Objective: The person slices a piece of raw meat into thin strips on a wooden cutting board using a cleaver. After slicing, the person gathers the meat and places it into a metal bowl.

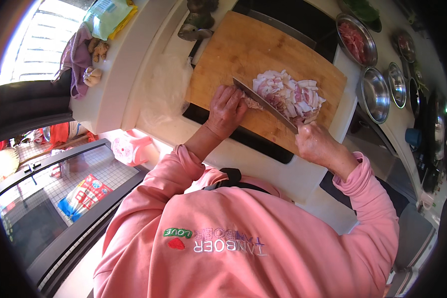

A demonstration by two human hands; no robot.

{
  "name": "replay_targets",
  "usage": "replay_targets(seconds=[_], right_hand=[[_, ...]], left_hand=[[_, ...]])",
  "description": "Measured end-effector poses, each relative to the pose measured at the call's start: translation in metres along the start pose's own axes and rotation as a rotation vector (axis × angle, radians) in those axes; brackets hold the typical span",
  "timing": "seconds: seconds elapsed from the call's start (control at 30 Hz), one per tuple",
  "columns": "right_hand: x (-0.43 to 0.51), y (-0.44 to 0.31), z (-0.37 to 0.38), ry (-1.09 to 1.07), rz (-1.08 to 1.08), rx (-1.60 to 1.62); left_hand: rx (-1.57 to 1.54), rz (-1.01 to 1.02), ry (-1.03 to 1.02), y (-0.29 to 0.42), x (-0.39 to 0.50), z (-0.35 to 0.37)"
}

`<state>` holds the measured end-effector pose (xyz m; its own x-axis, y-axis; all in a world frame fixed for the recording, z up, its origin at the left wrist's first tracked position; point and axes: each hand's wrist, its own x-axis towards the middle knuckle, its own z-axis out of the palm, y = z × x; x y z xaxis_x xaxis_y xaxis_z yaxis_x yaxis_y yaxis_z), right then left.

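Sliced fatty meat (pixel 288 93) lies in a heap on a wooden cutting board (pixel 242 48). The handle of a kitchen knife (pixel 264 104) is in the grip of my right hand (pixel 316 143), its blade slanting across the board towards my left hand. With bent fingers, my left hand (pixel 227 110) holds down a small piece of meat (pixel 252 103) at the near side of the blade. The sliced heap is on the blade's far side. My left fingertips are partly hidden.
Right of the board stand a metal bowl of raw meat strips (pixel 352 43) and an empty metal bowl (pixel 375 95). A clear plastic bag (pixel 165 87) lies left of the board. Ginger (pixel 100 50) and garlic (pixel 92 76) rest on the ledge at left.
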<state>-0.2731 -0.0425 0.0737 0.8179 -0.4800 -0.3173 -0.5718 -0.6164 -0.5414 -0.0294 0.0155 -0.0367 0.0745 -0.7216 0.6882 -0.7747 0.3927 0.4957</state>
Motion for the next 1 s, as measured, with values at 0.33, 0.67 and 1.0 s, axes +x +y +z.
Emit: replay_targets(seconds=[0.33, 0.67, 1.0], right_hand=[[0.127, -0.015, 0.011, 0.130, -0.177, -0.029], [0.080, 0.011, 0.012, 0.301, 0.029, 0.344], [0.045, -0.007, 0.005, 0.392, 0.308, 0.790]], left_hand=[[-0.187, 0.134, -0.128, 0.009, 0.005, 0.001], [-0.163, -0.448, 0.101, 0.007, -0.012, -0.015], [-0.079, -0.268, -0.034, 0.013, -0.005, -0.012]])
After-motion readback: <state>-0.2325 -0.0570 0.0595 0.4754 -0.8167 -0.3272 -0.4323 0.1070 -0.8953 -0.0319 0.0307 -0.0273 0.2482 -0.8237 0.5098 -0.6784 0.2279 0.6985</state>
